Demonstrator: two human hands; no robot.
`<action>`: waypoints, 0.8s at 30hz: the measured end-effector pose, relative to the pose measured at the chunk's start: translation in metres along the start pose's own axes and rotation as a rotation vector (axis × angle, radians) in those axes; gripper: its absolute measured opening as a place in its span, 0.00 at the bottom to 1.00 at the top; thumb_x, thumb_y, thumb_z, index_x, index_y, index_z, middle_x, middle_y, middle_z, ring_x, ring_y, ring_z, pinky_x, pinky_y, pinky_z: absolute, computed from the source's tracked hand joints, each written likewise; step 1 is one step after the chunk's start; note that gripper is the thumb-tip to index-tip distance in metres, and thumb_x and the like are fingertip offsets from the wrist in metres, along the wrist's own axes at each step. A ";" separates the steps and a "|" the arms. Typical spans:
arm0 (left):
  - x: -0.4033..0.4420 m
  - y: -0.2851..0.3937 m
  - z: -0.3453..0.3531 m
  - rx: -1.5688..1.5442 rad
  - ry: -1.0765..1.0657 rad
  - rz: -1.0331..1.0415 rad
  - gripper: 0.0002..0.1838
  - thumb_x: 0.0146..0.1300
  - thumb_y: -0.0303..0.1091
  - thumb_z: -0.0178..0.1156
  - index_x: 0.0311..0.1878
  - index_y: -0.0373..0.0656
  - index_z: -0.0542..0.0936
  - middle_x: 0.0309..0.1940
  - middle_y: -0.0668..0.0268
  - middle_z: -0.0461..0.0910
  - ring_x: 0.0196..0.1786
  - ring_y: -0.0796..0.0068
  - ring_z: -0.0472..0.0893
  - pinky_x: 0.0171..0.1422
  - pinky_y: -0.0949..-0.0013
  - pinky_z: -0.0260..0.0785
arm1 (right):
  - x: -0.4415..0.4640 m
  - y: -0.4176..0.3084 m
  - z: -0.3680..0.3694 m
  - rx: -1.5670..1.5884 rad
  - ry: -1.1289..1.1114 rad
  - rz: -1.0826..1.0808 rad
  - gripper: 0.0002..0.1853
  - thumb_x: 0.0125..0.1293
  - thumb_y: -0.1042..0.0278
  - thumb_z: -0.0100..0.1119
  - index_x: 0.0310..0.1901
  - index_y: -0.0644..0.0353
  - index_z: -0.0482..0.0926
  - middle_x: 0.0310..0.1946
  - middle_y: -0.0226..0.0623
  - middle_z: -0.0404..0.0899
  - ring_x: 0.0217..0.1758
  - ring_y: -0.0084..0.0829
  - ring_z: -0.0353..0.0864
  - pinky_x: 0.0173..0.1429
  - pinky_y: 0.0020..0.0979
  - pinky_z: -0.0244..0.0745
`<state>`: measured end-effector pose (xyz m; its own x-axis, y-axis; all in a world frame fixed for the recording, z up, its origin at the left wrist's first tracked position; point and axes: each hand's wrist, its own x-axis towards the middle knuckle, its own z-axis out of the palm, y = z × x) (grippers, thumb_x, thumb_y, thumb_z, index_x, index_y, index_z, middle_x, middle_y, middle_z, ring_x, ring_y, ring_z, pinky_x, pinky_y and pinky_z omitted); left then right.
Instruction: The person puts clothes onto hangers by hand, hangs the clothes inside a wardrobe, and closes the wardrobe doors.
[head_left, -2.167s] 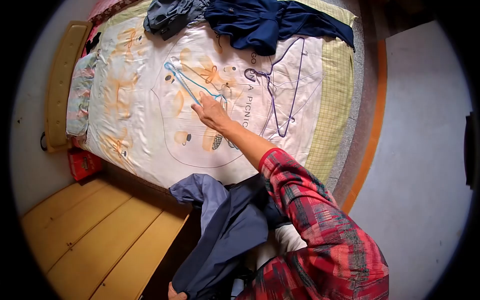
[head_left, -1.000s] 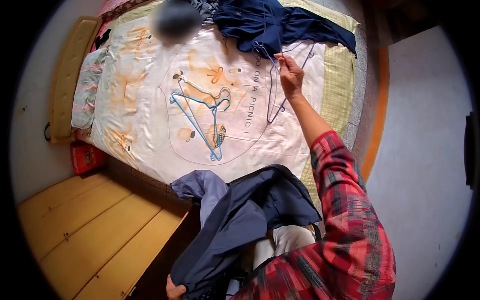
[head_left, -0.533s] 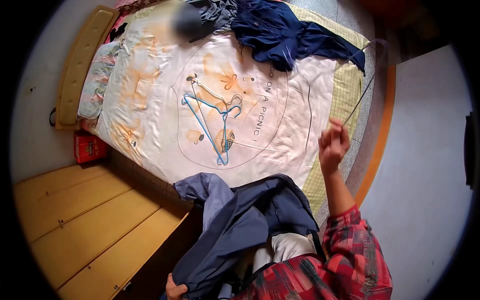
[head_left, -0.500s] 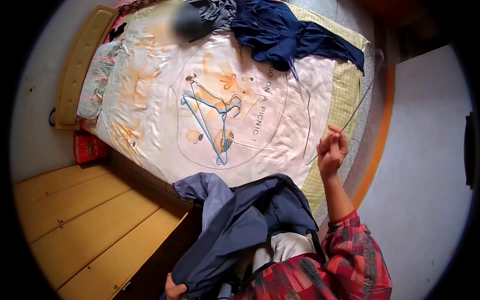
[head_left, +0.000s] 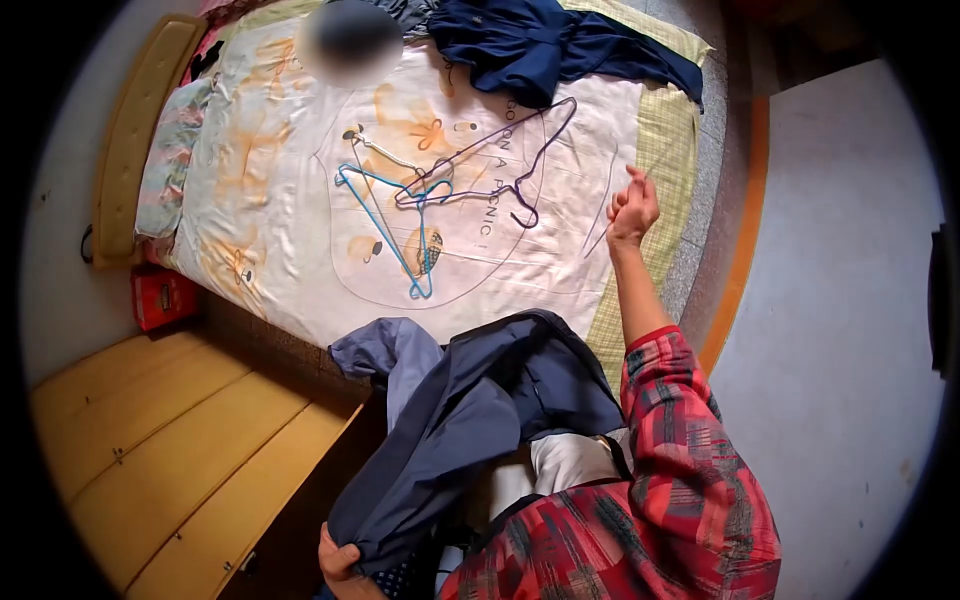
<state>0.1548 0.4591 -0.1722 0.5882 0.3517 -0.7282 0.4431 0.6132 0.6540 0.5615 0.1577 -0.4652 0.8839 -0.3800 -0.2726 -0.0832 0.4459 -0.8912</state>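
My left hand (head_left: pixel 340 556) is closed on the dark grey-blue jacket (head_left: pixel 460 410), which hangs over my lap beside the bed. Above the bed's right part, my right hand (head_left: pixel 634 210) has curled fingers around a thin, pale hanger, blurred and only partly visible as faint lines. A dark purple hanger (head_left: pixel 522 183) is over the printed sheet, its left end overlapping a blue hanger (head_left: pixel 382 228). Beside the blue one is a white hanger (head_left: pixel 392 157). Navy clothing (head_left: pixel 530 50) rests at the bed's far side.
The bed (head_left: pixel 280 200) has a yellow headboard (head_left: pixel 135 145) and a pillow (head_left: pixel 178 150) at left. A red box (head_left: pixel 162 298) stands near the yellow wooden cabinet (head_left: pixel 190 450). Grey clothing and a blurred dark shape are at the far edge.
My right hand went from the blue hanger to the purple hangers, then towards the bed's right edge. The dark purple hanger is now farther left, overlapping the blue one. My left hand keeps the jacket.
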 end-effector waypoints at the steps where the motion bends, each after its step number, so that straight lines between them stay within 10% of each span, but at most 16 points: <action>1: -0.001 -0.001 0.002 0.007 0.022 0.024 0.37 0.40 0.34 0.68 0.53 0.20 0.68 0.47 0.49 0.77 0.48 0.62 0.78 0.57 0.68 0.66 | -0.001 -0.013 0.013 -0.034 -0.081 -0.052 0.13 0.69 0.60 0.46 0.44 0.61 0.73 0.14 0.19 0.52 0.12 0.13 0.49 0.14 0.18 0.47; 6: -0.002 -0.002 0.000 -0.021 0.034 0.062 0.36 0.40 0.33 0.67 0.52 0.20 0.68 0.47 0.49 0.77 0.47 0.61 0.78 0.57 0.67 0.66 | 0.011 -0.014 0.004 0.091 0.098 -0.034 0.12 0.70 0.61 0.45 0.45 0.61 0.72 0.15 0.21 0.54 0.13 0.14 0.50 0.14 0.19 0.47; 10: -0.001 -0.005 -0.003 -0.043 0.088 0.032 0.36 0.39 0.33 0.67 0.52 0.20 0.69 0.46 0.48 0.77 0.47 0.60 0.78 0.58 0.66 0.66 | 0.044 0.071 -0.080 0.192 0.299 0.374 0.12 0.68 0.65 0.39 0.41 0.61 0.73 0.14 0.25 0.57 0.14 0.20 0.58 0.15 0.24 0.54; 13: 0.002 -0.008 -0.009 -0.065 0.096 0.032 0.37 0.39 0.33 0.67 0.52 0.20 0.69 0.46 0.47 0.77 0.47 0.60 0.79 0.58 0.66 0.66 | 0.026 0.109 -0.126 -0.683 0.226 0.626 0.11 0.64 0.69 0.40 0.35 0.63 0.73 0.16 0.33 0.65 0.18 0.31 0.68 0.21 0.34 0.64; 15: -0.001 -0.007 -0.019 -0.065 0.103 0.015 0.37 0.38 0.33 0.68 0.52 0.20 0.68 0.46 0.47 0.77 0.47 0.60 0.79 0.58 0.66 0.66 | 0.019 0.122 -0.147 -1.609 -0.043 -0.120 0.08 0.61 0.70 0.46 0.30 0.64 0.73 0.22 0.43 0.72 0.24 0.41 0.73 0.31 0.40 0.70; 18: -0.010 -0.004 -0.036 0.021 0.079 -0.075 0.34 0.37 0.32 0.67 0.49 0.22 0.71 0.43 0.51 0.78 0.44 0.64 0.79 0.54 0.68 0.68 | -0.009 0.081 -0.071 -1.322 -0.269 -0.573 0.07 0.59 0.70 0.49 0.28 0.63 0.73 0.25 0.48 0.73 0.28 0.47 0.73 0.36 0.40 0.71; 24: -0.008 -0.004 -0.029 0.059 0.079 -0.079 0.32 0.36 0.31 0.67 0.47 0.23 0.72 0.43 0.52 0.78 0.44 0.65 0.79 0.52 0.68 0.68 | -0.014 0.144 -0.014 -1.539 -0.946 -0.641 0.05 0.54 0.71 0.54 0.34 0.57 0.76 0.35 0.41 0.72 0.42 0.42 0.73 0.40 0.38 0.72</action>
<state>0.1287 0.4742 -0.1755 0.4956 0.3596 -0.7906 0.5263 0.5998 0.6027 0.5307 0.2158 -0.5945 0.8246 0.5646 -0.0362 0.5022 -0.7599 -0.4127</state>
